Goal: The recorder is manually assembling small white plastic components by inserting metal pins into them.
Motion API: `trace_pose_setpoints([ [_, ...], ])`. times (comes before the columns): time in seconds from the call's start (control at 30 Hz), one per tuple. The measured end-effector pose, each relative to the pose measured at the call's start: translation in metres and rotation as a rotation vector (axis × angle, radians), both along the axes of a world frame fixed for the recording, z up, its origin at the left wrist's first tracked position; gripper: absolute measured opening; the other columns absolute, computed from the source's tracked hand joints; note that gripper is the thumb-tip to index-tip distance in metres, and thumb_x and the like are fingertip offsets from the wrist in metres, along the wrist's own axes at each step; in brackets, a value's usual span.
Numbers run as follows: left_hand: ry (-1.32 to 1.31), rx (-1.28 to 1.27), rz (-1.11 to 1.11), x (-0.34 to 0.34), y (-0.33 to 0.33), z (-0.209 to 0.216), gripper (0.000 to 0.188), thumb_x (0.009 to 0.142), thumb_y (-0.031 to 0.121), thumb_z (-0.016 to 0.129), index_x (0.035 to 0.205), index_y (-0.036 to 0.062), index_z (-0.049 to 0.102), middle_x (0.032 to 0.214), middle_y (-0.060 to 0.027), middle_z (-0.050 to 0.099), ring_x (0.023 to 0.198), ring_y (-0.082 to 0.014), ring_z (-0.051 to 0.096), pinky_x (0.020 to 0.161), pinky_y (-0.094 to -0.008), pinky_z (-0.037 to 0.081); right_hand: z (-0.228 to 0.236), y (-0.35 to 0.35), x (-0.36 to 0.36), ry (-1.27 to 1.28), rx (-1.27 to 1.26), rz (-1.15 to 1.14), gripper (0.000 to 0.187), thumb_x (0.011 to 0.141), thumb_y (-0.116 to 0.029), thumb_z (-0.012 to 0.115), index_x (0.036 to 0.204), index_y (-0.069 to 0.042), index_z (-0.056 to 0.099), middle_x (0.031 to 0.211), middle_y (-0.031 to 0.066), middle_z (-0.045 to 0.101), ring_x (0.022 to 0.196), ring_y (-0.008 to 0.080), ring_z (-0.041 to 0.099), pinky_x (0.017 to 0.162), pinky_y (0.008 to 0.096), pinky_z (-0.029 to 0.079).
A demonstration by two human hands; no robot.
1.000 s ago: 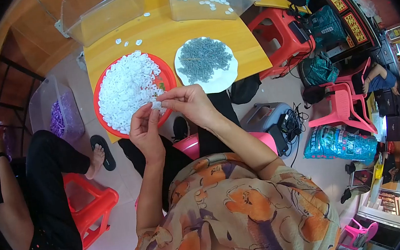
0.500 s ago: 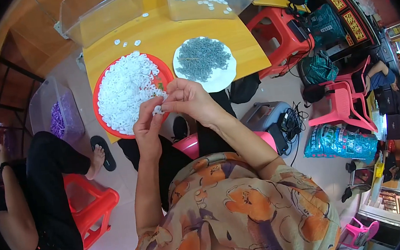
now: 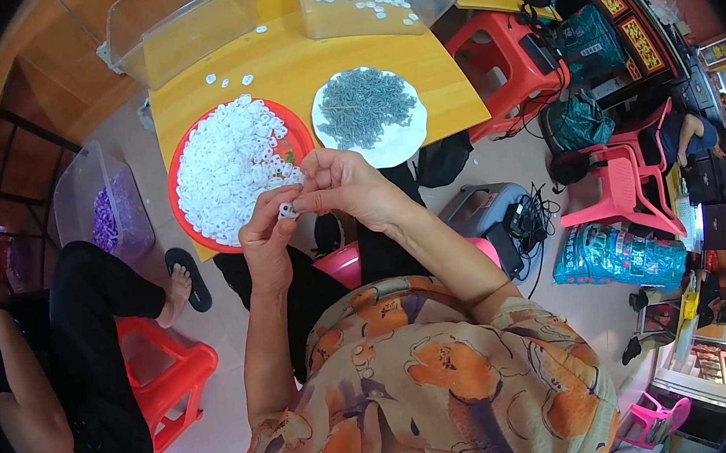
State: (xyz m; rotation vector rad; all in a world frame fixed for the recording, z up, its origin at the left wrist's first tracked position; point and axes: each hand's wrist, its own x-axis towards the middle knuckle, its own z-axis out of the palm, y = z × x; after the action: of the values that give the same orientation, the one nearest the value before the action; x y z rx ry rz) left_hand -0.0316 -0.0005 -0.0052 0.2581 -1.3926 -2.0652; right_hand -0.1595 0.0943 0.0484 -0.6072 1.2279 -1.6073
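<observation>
A small white plastic piece with a dark hole [image 3: 286, 210] is pinched between the thumb and fingers of my left hand [image 3: 265, 241]. My right hand [image 3: 349, 191] meets it there, its thumb against the piece and its fingers curled; whatever else those fingers pinch is too small to make out. Both hands are over the near edge of a red round tray [image 3: 304, 126], heaped with similar white pieces [image 3: 229, 170]. To the right, a white plate [image 3: 403, 147] bears a pile of thin grey screw-like parts [image 3: 368, 106].
Two clear plastic bins stand at the table's far side, one [image 3: 183, 33] left and one [image 3: 368, 18] right with white pieces. A few loose pieces [image 3: 248, 79] lie on the yellow table [image 3: 292, 57]. A co-worker [image 3: 82, 327] sits at left beside a bin of purple parts [image 3: 113, 208]. Red stools [image 3: 506, 70] stand right.
The white piece has turned slightly between my fingers, so its dark hole shows more. My hands have shifted a little. The co-worker's hands at left have moved.
</observation>
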Motion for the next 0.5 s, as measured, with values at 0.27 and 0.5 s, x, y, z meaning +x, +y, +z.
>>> trace_pose_setpoints([
  [0.27,-0.008,-0.072,0.0,-0.001,0.001,0.004,0.03,0.08,0.018,0.064,0.104,-0.0002,0.062,0.109,-0.0094,0.056,0.105,-0.0198,0.05,0.092,-0.0309,0.036,0.0,0.003,-0.007,0.03,-0.011,0.071,0.02,0.078,-0.001,0.064,0.092,-0.003,0.05,0.078,0.0028,0.061,0.065,0.0087,0.057,0.056,0.0188,0.044],
  [0.5,-0.002,-0.053,0.037,-0.001,0.002,0.0,0.029,0.079,0.017,0.065,0.104,0.0009,0.063,0.111,-0.0097,0.054,0.102,-0.0188,0.05,0.09,-0.0301,0.038,0.013,0.024,0.008,0.806,0.035,0.184,0.02,0.084,-0.009,0.058,0.099,-0.001,0.048,0.074,0.0104,0.056,0.067,0.0159,0.059,0.055,0.0303,0.044],
])
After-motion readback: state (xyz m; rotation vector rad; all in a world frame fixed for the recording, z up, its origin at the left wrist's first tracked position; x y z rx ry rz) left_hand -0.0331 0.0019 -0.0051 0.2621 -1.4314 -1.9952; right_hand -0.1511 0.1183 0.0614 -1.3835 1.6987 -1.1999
